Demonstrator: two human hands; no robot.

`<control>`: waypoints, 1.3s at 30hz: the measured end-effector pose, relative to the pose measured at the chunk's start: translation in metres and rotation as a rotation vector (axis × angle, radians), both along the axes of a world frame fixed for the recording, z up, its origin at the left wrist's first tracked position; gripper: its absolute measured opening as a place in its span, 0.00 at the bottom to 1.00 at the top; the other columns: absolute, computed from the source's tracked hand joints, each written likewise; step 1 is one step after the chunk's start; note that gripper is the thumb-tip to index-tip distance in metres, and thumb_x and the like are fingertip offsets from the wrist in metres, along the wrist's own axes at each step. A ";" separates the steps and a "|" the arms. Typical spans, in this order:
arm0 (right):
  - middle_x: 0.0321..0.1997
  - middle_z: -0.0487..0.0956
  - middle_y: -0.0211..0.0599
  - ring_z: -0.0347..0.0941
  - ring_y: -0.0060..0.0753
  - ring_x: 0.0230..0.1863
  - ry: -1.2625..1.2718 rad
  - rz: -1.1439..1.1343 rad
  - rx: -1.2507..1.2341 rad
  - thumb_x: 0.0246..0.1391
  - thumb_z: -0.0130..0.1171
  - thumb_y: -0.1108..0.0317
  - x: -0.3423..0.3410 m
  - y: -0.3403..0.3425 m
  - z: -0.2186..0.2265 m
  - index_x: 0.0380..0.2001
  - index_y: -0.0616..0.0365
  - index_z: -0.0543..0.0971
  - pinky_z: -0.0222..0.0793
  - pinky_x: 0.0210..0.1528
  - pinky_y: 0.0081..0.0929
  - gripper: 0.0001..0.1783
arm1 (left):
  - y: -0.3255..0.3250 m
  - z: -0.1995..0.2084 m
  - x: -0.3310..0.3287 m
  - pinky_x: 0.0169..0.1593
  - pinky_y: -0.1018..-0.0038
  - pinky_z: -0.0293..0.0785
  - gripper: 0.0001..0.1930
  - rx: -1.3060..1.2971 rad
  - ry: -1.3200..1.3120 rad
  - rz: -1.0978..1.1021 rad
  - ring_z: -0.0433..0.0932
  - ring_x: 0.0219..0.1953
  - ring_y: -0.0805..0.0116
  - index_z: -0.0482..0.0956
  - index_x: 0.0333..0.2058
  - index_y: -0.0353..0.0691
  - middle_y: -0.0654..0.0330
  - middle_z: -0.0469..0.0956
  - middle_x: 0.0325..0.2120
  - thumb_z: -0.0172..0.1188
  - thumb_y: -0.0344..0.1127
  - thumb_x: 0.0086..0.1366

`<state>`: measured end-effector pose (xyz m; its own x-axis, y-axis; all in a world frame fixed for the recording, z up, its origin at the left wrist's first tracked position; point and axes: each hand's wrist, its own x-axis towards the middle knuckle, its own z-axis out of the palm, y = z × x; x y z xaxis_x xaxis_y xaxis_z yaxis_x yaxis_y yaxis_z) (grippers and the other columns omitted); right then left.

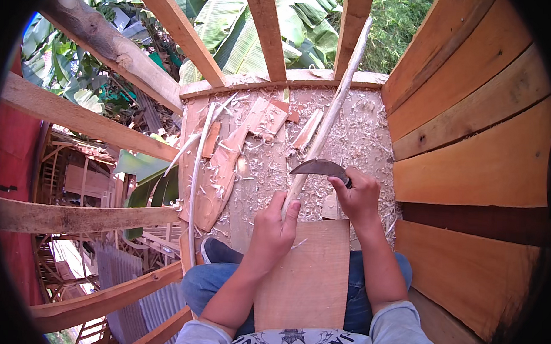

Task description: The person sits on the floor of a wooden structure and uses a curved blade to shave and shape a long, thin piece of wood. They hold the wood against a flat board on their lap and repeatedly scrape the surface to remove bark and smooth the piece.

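Note:
My left hand (278, 230) is closed round the near end of a long, pale, peeled wooden stick (334, 104), which slants away from me to the far right. In my right hand (359, 196) is the dark handle of a curved knife (319, 167). Its blade lies across the stick a little beyond my left hand; whether the edge bites into the wood cannot be made out. A flat wooden board (311, 276) rests over my lap beneath both hands, with a thin shaving on it.
Curly shavings (368, 133) litter the plank floor. Wood offcuts (227, 170) and a thin pale strip (196, 175) lie to the left. A plank wall (470, 160) rises on the right. Wooden rails (86, 217) stand at left and slats at the far edge, with banana leaves (238, 34) beyond.

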<state>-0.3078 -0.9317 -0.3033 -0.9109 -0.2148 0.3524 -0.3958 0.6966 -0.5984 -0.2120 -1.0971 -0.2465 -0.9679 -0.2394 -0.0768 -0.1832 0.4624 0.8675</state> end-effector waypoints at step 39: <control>0.12 0.70 0.40 0.71 0.45 0.15 -0.118 0.166 -0.098 0.50 0.58 0.42 0.008 -0.015 -0.004 0.13 0.57 0.72 0.63 0.17 0.36 0.28 | -0.002 -0.012 0.005 0.26 0.66 0.67 0.08 0.018 -0.014 0.034 0.76 0.21 0.57 0.70 0.37 0.34 0.49 0.72 0.18 0.51 0.34 0.66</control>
